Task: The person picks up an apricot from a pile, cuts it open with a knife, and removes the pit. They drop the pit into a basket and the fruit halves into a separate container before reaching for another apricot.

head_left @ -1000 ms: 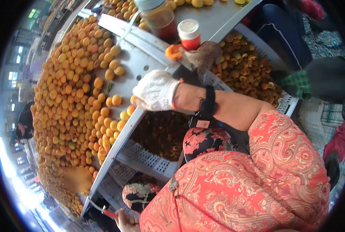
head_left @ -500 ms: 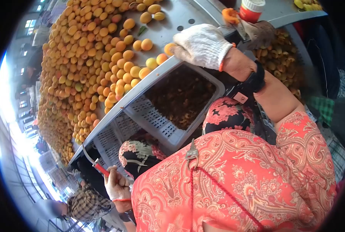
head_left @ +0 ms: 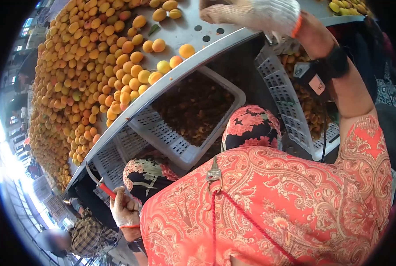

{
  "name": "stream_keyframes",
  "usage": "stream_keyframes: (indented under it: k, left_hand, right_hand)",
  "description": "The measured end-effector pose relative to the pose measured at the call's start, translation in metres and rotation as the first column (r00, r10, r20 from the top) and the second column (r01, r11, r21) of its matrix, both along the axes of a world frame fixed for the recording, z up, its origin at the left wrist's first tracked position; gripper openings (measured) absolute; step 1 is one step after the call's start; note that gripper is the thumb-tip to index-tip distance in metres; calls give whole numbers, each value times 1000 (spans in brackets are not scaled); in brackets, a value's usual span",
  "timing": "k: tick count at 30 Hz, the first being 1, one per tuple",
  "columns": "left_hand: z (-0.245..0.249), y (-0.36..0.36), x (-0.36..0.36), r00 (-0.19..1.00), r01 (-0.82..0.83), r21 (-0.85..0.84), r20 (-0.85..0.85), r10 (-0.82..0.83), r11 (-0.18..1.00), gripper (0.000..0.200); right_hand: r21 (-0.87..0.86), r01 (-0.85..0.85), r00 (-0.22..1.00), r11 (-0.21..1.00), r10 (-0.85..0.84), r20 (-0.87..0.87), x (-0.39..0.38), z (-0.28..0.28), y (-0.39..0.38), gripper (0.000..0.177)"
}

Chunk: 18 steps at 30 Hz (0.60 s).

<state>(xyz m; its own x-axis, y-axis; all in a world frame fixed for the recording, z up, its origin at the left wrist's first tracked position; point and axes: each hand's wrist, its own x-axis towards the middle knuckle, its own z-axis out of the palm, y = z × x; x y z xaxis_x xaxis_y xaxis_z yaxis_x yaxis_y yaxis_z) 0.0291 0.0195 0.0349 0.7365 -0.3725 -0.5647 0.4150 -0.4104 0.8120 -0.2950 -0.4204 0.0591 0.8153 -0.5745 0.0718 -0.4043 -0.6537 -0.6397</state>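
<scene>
My left hand (head_left: pixel 125 208), in a pale knit glove with an orange cuff, is closed round the red handle of a knife (head_left: pixel 105 189). The knife's thin curved blade points up toward the table edge, low on the left. My right hand (head_left: pixel 255 14), gloved in the same way, is over the metal table (head_left: pixel 180 31) at the top of the view. Its visible fingers are curled, and the frame edge cuts off part of them, so I cannot tell what they hold. The nearest apricot (head_left: pixel 187 51) lies on the table's rim, below and left of that hand.
A large heap of apricots (head_left: pixel 87 66) covers the table's left side. Under the rim, a grey crate (head_left: pixel 187 159) holds dark, cut pieces. A second perforated crate (head_left: pixel 280 84) with orange-brown pieces stands at right. A person in a checked shirt (head_left: pixel 89 235) is at lower left.
My right hand has risen up and right, away from the apricot at the rim. The view has shifted, and the red-and-white jar is out of sight. My left hand still holds the knife.
</scene>
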Motion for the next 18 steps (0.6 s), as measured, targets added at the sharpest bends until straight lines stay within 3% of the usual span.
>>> stream_keyframes:
  k: [2,6,8,9,10,14,18]
  left_hand:
    - [0,-5,-1,1000,-6,-38,-16,6,999,6]
    - [-2,-1,-1,999,-32,-29,-19,31,999,6]
    - [-5,1,1,998,-55,-14,-26,55,998,6]
    - [-6,4,2,998,-49,-26,-35,48,998,7]
    - [-8,6,3,998,-42,-40,-43,41,998,8]
    - [-11,8,6,996,-59,-32,-62,57,998,8]
    - [-6,3,3,996,-85,22,2,85,996,8]
  right_hand:
    - [-70,-17,1000,997,18,13,7,1,-8,24]
    - [81,-43,999,996,43,8,24,-7,-8,24]
    - [-76,56,997,995,-60,-52,32,-30,-2,27]
    - [-302,-60,993,951,87,76,33,-62,-14,28]
    - [-202,-34,997,979,48,66,38,-77,-13,27]
    - [-202,-38,999,979,39,3,37,-102,-2,23]
    - [-78,-47,999,996,46,-11,35,-102,-11,24]
